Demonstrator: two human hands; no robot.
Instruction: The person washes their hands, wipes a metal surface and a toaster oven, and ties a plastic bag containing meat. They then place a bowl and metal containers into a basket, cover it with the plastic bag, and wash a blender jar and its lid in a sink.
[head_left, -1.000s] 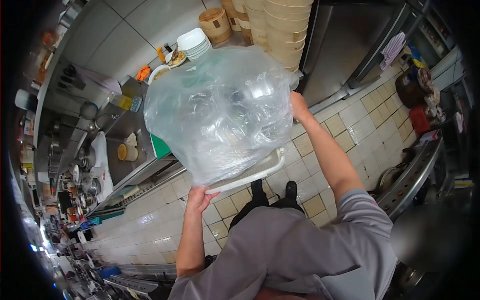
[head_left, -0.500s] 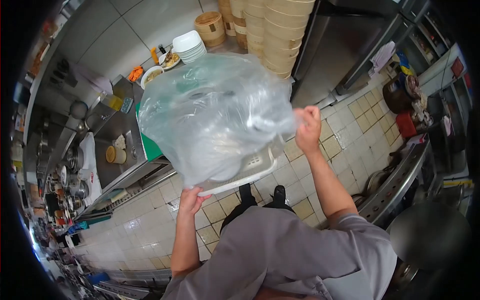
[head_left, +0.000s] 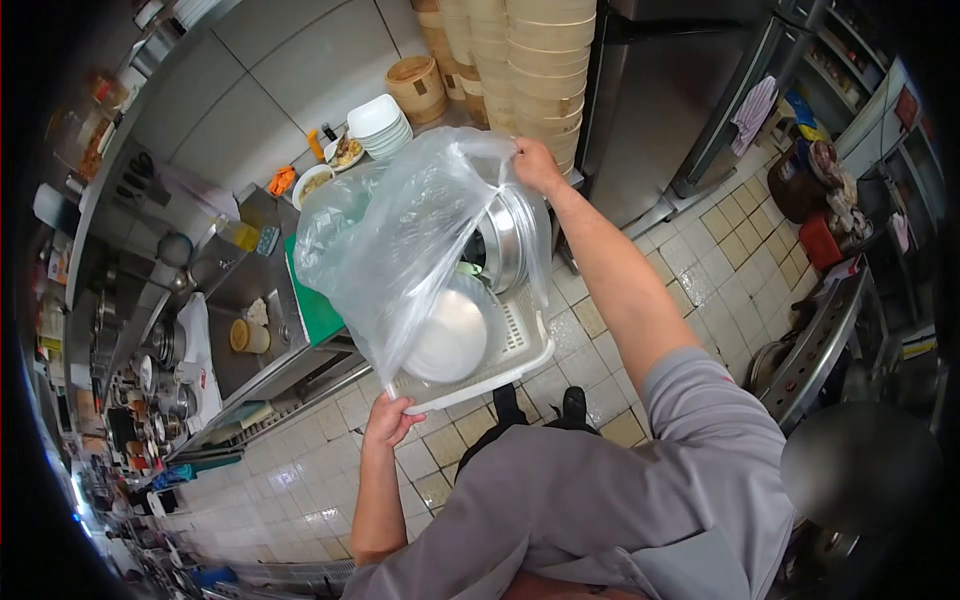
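Note:
A white plastic basket point(head_left: 500, 375) with a slotted floor holds a round pale-lidded container point(head_left: 447, 335) and shiny metal pans point(head_left: 505, 240). A large clear plastic bag point(head_left: 390, 240) drapes over its left and far parts. My left hand point(head_left: 388, 420) is closed on the basket's near left corner, where the bag's edge hangs. At the far right, my right hand point(head_left: 538, 166) grips the gathered bag above the pans. The far side of the basket is hidden under plastic.
Bamboo steamers point(head_left: 545, 80) are stacked behind. White dishes point(head_left: 378, 122) and food plates stand on the back counter. A green board point(head_left: 308, 300) lies beside the sink point(head_left: 240, 365) at left. A steel fridge point(head_left: 670, 110) is at right, a stove edge point(head_left: 815, 350) lower right.
My right hand has moved up and left with the bag, which has come off the near right part of the basket. The round container and metal pans now show.

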